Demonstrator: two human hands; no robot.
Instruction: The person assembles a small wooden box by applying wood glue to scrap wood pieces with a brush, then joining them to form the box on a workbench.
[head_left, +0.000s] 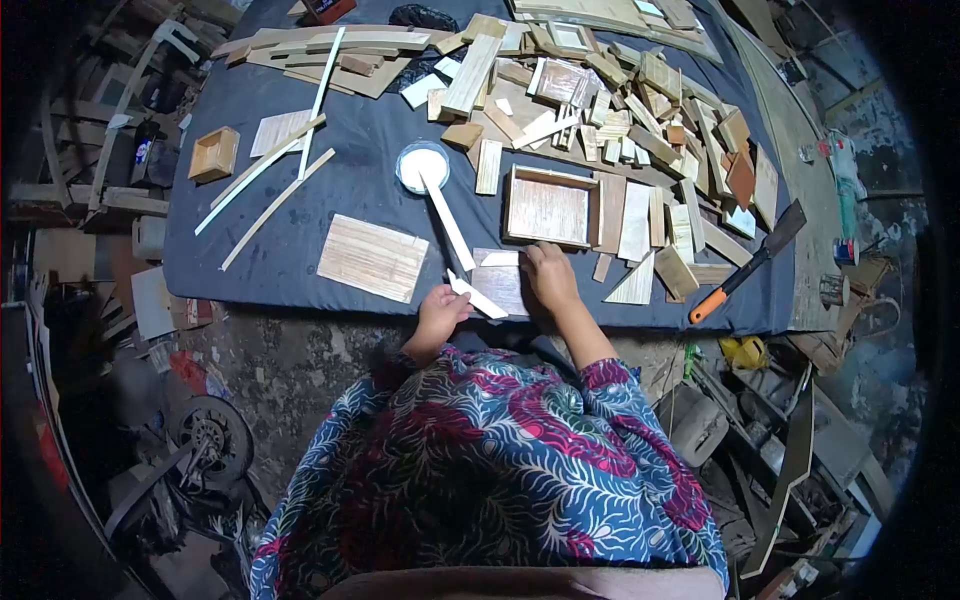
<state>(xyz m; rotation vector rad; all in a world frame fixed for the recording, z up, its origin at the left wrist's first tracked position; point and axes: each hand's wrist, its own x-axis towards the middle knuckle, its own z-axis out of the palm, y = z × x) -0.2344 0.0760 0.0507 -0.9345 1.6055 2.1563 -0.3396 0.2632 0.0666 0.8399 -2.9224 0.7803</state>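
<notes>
My left hand [440, 314] pinches a small white strip [478, 297] with a pointed end, near the table's front edge. Beside it, my right hand [550, 276] rests on the right side of a greyish rectangular board [503, 285]; whether its fingers grip anything is hidden. A short white piece [500, 258] lies along the board's far edge. Behind the board stands an open wooden box [549, 208]. A round dish of white material [422, 168] has a long pale stick [446, 222] leaning from it toward the board.
A flat wooden panel [373, 258] lies left of my hands. Thin strips [277, 208] and a small wooden box [213, 155] are farther left. Many wood offcuts [640, 110] are heaped at the back right. A saw with an orange handle [709, 305] lies near the right edge.
</notes>
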